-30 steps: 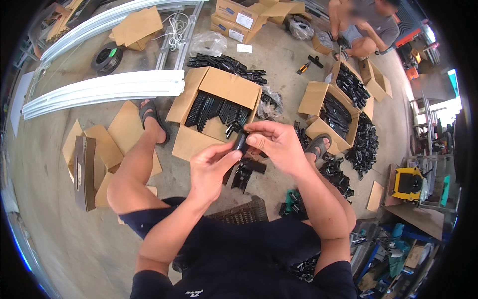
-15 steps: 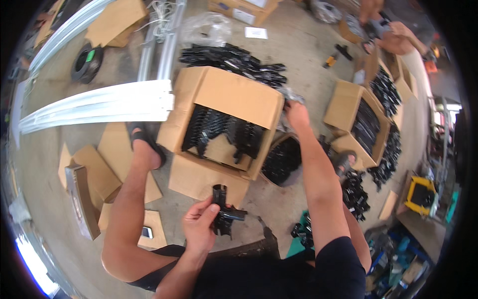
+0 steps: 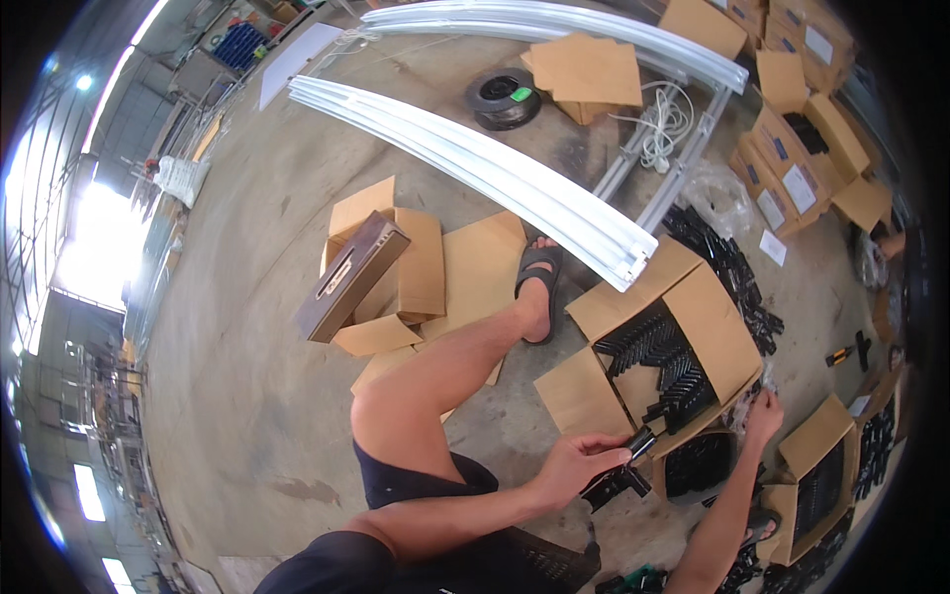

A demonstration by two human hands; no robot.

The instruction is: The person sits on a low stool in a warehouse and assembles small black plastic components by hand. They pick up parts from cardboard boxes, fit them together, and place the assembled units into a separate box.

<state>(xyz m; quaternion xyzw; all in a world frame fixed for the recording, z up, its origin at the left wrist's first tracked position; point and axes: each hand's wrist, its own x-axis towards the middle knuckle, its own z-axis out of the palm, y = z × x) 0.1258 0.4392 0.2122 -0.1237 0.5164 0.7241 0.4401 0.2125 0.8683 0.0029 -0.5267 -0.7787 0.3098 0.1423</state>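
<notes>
My left hand [image 3: 577, 468] pinches a black T-shaped plastic fitting [image 3: 638, 445] between thumb and fingers, just in front of an open cardboard box [image 3: 711, 327]. Rows of black toothed parts [image 3: 648, 346] fill much of that box. At its right side my right hand [image 3: 763, 417] is closed at a clear plastic bag [image 3: 740, 408]; what the fingers hold, if anything, is hidden. Between my two hands a round container [image 3: 701, 465] holds a heap of black pieces. More long black parts [image 3: 727, 272] lie piled behind the box.
Long white metal profiles [image 3: 495, 168] stretch over the floor, one ending near my sandalled foot [image 3: 537, 297]. A black coil [image 3: 503, 97] lies beyond. Opened cartons [image 3: 421, 262] stand left of my leg. Another box of black parts [image 3: 821, 475] is at right, near a yellow-black tool [image 3: 843, 354].
The view has swung to the left, so the scene sits further right. My left hand still holds the black fitting, and my right hand stays beside the box at the bag.
</notes>
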